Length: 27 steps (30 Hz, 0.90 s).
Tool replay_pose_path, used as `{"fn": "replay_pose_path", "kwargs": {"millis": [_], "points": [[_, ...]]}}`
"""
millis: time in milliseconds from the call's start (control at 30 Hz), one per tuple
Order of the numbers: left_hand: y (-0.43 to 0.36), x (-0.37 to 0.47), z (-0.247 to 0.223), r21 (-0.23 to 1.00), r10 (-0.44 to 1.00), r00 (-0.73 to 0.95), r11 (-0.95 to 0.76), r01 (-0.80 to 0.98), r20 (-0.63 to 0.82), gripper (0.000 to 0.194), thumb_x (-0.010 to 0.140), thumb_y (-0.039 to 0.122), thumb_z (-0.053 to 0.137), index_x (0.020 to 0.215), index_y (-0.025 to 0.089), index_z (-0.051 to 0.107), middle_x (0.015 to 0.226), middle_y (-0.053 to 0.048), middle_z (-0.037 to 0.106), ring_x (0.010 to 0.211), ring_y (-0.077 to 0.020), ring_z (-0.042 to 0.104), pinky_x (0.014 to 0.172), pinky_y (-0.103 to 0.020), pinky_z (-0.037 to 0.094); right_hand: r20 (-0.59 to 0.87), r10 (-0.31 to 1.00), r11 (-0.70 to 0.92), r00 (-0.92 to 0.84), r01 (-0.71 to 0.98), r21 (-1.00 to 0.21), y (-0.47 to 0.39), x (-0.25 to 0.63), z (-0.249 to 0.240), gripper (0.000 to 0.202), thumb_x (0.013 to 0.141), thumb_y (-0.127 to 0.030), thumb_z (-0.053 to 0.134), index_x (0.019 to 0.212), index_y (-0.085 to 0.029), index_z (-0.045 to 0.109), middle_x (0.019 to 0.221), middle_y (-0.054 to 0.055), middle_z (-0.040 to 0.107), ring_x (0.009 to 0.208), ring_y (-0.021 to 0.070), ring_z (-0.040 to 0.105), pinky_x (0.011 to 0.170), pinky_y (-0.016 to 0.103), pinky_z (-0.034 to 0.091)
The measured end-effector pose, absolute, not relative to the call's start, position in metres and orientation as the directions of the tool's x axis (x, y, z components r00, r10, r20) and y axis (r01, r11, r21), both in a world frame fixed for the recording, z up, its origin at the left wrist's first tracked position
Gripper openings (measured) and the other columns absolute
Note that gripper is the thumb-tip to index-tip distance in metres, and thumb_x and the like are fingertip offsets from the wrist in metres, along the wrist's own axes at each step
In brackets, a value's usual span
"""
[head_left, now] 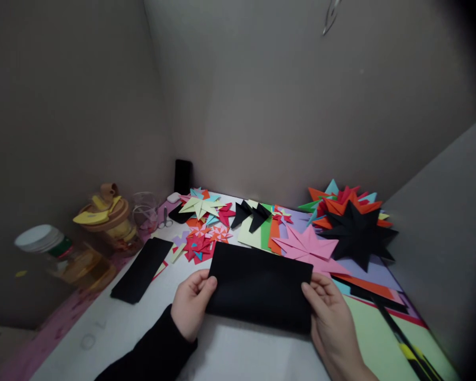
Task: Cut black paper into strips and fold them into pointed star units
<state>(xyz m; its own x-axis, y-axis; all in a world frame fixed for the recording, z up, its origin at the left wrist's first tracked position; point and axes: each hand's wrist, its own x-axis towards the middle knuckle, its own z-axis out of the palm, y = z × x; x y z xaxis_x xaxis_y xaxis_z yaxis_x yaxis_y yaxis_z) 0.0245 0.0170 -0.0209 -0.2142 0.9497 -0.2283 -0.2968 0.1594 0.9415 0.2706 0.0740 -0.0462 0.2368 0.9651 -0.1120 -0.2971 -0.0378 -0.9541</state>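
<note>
A black rectangular sheet of paper is held up above the white table, stretched between both hands. My left hand pinches its left edge, thumb on the near face. On the opposite edge, my right hand grips with the thumb in front and fingers curled behind. Left of the sheet lies a stack of black paper strips. Just behind it are small red and pink folded paper stars, and a larger pink paper star sits beyond its right corner.
Scissors with yellow-and-black handles lie on pale green paper at the right. A black paper star leans among colourful ones at back right. A bottle of amber liquid and a lidded cup stand left. A dark phone leans against the wall.
</note>
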Motion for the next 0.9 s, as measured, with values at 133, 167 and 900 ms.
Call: {"fn": "replay_pose_path", "kwargs": {"millis": [133,167,900], "points": [[0.0178,0.0246,-0.0199,0.937,0.948,-0.219,0.157,-0.311,-0.231,0.034,0.073,0.042,0.067,0.092,0.015,0.064,0.067,-0.001,0.069,0.058,-0.0137,0.061,0.057,-0.022,0.044,-0.121,0.965,-0.048,0.231,-0.298,-0.953,0.0737,0.2709,-0.0461,0.037,0.058,-0.031,0.078,0.089,-0.024,0.058,0.079,-0.002,0.058,0.076,0.0132,0.054,0.070,0.022,0.045],[0.0179,0.0245,-0.0200,0.937,0.947,-0.220,0.159,-0.311,-0.233,0.034,0.072,0.042,0.067,0.092,0.015,0.064,0.067,-0.001,0.069,0.058,-0.0139,0.061,0.057,-0.022,0.044,-0.120,0.965,-0.047,0.233,-0.297,-0.954,0.0738,0.2708,-0.0457,0.037,0.059,-0.031,0.077,0.090,-0.024,0.058,0.079,-0.002,0.058,0.075,0.0131,0.054,0.070,0.022,0.045],[0.0210,0.0235,-0.0239,0.920,0.936,-0.241,0.160,-0.359,-0.257,0.035,0.067,0.043,0.071,0.084,0.013,0.064,0.060,0.001,0.065,0.052,-0.0105,0.056,0.052,-0.019,0.041,-0.073,0.967,-0.001,0.245,-0.283,-0.959,0.0728,0.2701,-0.0458,0.037,0.059,-0.030,0.078,0.088,-0.022,0.056,0.076,-0.002,0.056,0.071,0.0127,0.053,0.066,0.023,0.044]]}}
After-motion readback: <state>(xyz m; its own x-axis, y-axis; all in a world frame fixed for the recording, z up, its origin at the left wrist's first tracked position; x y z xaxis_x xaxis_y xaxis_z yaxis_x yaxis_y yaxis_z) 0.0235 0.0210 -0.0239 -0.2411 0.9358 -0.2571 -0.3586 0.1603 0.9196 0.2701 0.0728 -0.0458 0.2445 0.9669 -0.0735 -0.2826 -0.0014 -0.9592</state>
